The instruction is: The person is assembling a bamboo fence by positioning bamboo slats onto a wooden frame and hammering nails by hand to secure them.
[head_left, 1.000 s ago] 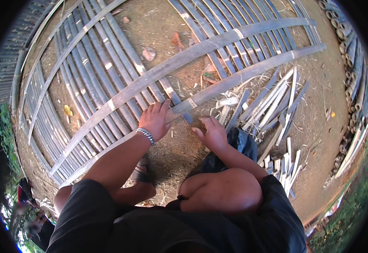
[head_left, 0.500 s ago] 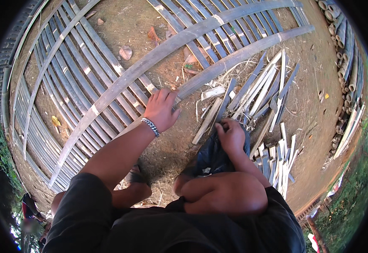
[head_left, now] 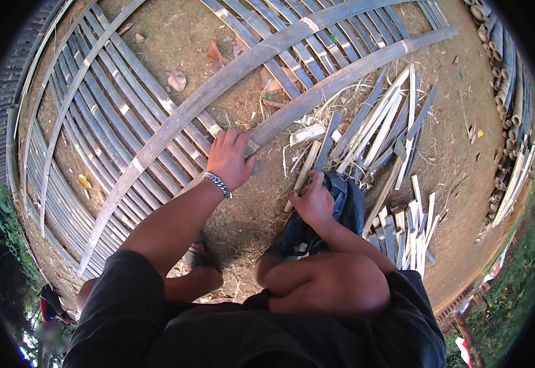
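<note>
Head view.

Item: left hand [head_left: 227, 164], palm down on the near long slat [head_left: 347, 91], thumb spread away from the fingers; a chain bracelet [head_left: 218, 183] circled its wrist.

Item: near long slat, set across thinner slats [head_left: 117, 92] on the bare ground [head_left: 454, 141]; a far long slat [head_left: 182, 116] crossed the same slats.

Item: right hand [head_left: 314, 202], fingers curled at the near end of a dark split strip [head_left: 327, 141]; whether the grip pinched the strip could not be told. A pale strip [head_left: 302, 172] lay just beside it; a black plastic bag [head_left: 351, 199] sat to the hand's right.

Item: loose heap of split pieces [head_left: 390, 122], dark and pale, right of the dark split strip.

Item: heap of short pieces [head_left: 396, 239], nearer the person.

Item: round bamboo poles [head_left: 511, 92], stacked along the ground's right edge.
</note>
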`<state>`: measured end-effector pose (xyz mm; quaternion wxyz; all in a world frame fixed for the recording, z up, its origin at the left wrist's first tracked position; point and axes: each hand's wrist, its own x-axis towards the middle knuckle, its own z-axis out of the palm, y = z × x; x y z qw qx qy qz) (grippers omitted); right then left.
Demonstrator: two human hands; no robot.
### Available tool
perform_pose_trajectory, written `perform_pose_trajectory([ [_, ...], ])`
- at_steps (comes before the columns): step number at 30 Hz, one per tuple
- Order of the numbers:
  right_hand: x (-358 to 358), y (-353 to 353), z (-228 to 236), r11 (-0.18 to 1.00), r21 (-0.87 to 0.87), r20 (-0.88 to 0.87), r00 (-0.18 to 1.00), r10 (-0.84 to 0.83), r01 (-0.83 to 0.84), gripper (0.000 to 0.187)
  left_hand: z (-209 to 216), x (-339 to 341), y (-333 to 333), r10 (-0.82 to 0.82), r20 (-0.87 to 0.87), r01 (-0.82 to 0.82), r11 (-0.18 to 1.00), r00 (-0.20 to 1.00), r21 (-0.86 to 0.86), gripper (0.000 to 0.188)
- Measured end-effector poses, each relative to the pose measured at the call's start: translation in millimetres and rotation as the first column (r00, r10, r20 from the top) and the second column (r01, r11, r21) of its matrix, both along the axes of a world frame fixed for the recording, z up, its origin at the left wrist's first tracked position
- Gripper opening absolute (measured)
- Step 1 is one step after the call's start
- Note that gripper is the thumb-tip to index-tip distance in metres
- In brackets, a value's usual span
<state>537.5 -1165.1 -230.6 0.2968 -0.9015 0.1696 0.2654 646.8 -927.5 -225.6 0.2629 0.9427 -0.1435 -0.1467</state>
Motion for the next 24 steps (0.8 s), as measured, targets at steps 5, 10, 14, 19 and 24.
perform_pose_trajectory([
  [5, 1.3, 2.9, 9.4, 0.996, 0.036, -0.035, 0.997, -0.076, 0.077, 0.069, -0.3, 3.0, -4.4, 0.064, -0.008, -0.064, 0.998, 0.998, 0.024, 0.060],
  [10, 0.9, -5.4, 12.2, 0.995, 0.037, -0.002, 0.996, -0.092, 0.092, 0.063, -4.0, 4.3, -11.4, 0.086, 0.009, -0.086, 0.996, 0.996, 0.023, 0.059],
  [14, -5.2, -25.7, -6.5, 0.995, -0.075, 0.186, 0.981, -0.049, 0.064, 0.059, -3.8, 7.8, -11.1, 0.075, -0.007, -0.074, 0.997, 0.997, 0.021, 0.059],
  [19, 4.2, -24.9, 0.2, 0.984, -0.171, 0.141, 0.990, -0.018, 0.042, 0.062, -4.7, 9.8, -9.1, 0.063, -0.013, -0.063, 0.997, 0.998, 0.037, 0.059],
  [24, 9.6, -26.8, -1.3, 0.978, -0.204, 0.114, 0.993, -0.019, 0.042, 0.062, -1.5, 11.9, -7.6, 0.048, -0.038, -0.046, 0.997, 0.998, 0.063, 0.060],
])
